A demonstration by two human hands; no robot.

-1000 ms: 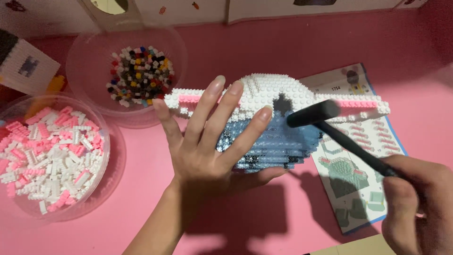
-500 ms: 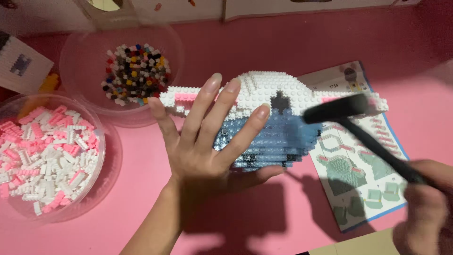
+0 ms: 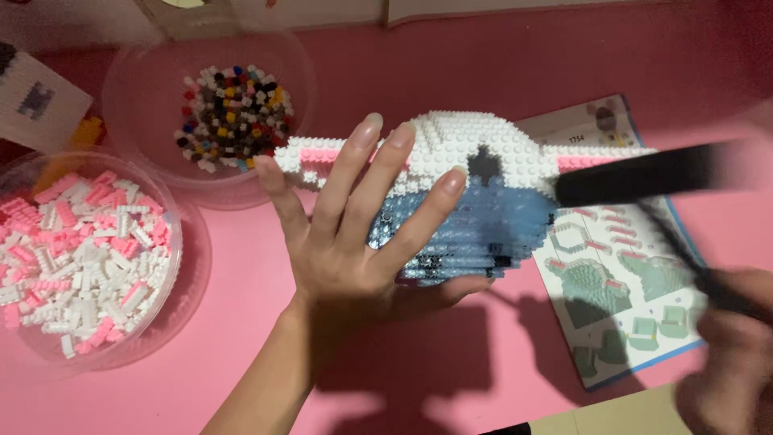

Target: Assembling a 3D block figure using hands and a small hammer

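Since half a second ago the black hammer (image 3: pixel 644 173) has swung higher, and its head now blurs across the right side of the brick model (image 3: pixel 475 173), over the pink strip at that end; whether it touches the bricks cannot be told through the blur. The right hand (image 3: pixel 729 354) sits low at the right edge, closed around the thin handle, though it too is smeared, so the grip is probably a full fist rather than a pinch.

The left hand (image 3: pixel 354 234) has stayed where it was, lying flat on the model with fingers spread and straight, the palm over the blue lower part and the fingertips reaching the white top. The model itself rests on the pink bench (image 3: pixel 499 72), partly overlapping a printed instruction sheet (image 3: pixel 620 298) that lies to its right.

To the left stand two clear plastic bowls: the near one (image 3: pixel 173 242) holds white and pink bricks, the far one (image 3: pixel 129 80) holds small mixed dark, yellow and red pieces, just beside the model's left pink tip.
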